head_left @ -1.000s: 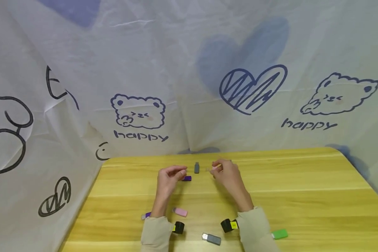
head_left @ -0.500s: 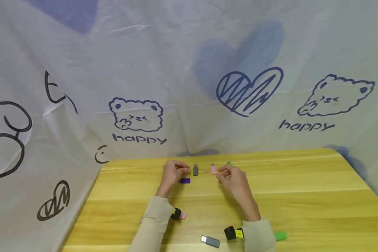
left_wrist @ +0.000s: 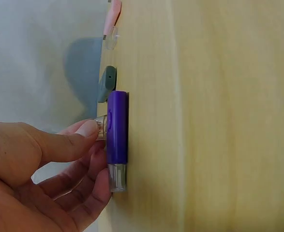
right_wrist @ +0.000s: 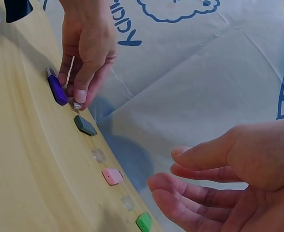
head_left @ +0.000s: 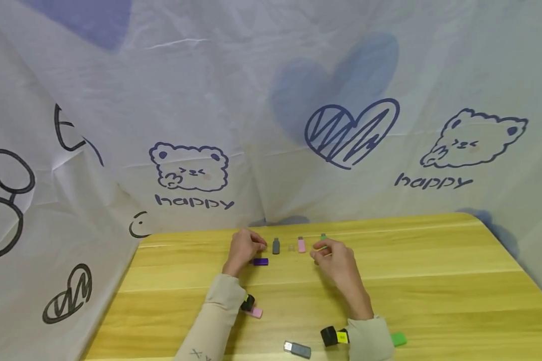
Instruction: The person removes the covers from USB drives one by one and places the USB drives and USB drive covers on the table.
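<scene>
A pale cloth [head_left: 257,90] with drawn bears and hearts hangs behind a wood-grain desk [head_left: 415,276]. Near the desk's far edge, the left hand [head_left: 244,250] pinches a transparent cap [left_wrist: 101,128] between thumb and fingers; the right hand [head_left: 337,258] holds nothing, its thumb and fingertips parted. The cap is probably light, rigid and slippery, best taken lightly by opposite sides, since thin plastic could crack. Just beside it lies a purple stick [left_wrist: 116,128], likely stiff and easily lifted by its long sides. Along that edge toward the right corner come a grey stick [right_wrist: 85,125], a see-through piece [right_wrist: 98,155], a pink stick [right_wrist: 112,176], another see-through piece [right_wrist: 127,202] and a green stick [right_wrist: 144,222]. Toward the near edge rest a second grey stick [head_left: 297,349] and a green block [head_left: 399,339], partly hidden by the right sleeve [head_left: 370,338].
</scene>
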Motion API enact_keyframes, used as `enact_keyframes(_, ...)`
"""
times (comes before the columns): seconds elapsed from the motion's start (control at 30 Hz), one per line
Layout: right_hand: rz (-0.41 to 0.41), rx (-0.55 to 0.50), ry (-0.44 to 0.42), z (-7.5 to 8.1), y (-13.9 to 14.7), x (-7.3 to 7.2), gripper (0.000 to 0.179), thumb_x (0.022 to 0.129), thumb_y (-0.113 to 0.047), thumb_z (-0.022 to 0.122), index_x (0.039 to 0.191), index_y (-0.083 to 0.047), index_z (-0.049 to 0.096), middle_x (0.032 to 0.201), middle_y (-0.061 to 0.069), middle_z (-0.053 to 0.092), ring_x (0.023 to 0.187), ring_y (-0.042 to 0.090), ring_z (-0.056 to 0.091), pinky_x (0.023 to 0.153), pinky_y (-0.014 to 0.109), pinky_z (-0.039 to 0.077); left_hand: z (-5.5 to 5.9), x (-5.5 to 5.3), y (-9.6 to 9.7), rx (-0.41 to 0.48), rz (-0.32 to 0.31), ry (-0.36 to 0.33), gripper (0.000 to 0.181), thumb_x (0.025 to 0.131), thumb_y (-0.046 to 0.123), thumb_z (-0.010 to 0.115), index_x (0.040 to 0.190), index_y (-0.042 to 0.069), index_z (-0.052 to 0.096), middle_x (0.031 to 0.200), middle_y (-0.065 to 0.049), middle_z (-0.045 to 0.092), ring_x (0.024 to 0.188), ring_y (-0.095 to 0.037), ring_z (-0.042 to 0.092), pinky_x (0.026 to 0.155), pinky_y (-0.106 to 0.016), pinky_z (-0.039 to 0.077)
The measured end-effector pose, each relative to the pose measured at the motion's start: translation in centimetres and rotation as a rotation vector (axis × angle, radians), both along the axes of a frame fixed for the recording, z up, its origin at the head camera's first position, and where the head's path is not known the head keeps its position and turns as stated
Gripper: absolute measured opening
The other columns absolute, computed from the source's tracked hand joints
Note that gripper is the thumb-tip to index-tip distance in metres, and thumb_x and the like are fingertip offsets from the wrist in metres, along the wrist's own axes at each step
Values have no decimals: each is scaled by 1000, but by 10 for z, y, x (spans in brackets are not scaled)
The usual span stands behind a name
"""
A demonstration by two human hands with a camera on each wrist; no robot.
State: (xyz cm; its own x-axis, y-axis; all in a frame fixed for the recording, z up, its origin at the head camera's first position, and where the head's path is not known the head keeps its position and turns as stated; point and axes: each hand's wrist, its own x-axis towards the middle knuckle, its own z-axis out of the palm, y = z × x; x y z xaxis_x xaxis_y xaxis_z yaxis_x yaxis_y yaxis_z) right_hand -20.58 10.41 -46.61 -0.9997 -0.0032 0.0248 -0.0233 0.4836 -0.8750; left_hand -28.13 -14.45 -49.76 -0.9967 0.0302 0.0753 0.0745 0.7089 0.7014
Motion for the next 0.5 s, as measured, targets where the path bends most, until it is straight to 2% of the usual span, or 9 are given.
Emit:
enact_keyframes(0.3, -7, 9, -11, 1, 0, 0, 19, 96, -8, 72, 111, 4, 72, 88, 8, 71, 81, 30, 74, 69, 37, 59, -3, 1, 2, -16, 19, 18, 8, 87, 0, 79, 83, 6, 82, 86, -5, 77, 78, -20, 66, 72, -33, 56)
enact_keyframes(0.4, -2, 16, 1, 1, -1, 1, 20, 95, -8, 72, 111, 4, 72, 87, 8, 71, 80, 30, 74, 69, 38, 60, -1, 3, 1, 26, 17, 29, 7, 89, 0, 77, 84, 3, 82, 84, -7, 77, 77, -20, 66, 70, -32, 56)
enact_keyframes(0.5, 3, 24, 15, 0, -1, 1, 18, 95, -7, 73, 109, 4, 73, 87, 8, 71, 77, 27, 73, 68, 38, 60, 5, 7, 0, 104, 29, 50, 7, 91, 0, 74, 89, 0, 81, 87, -9, 76, 76, -21, 67, 66, -31, 57)
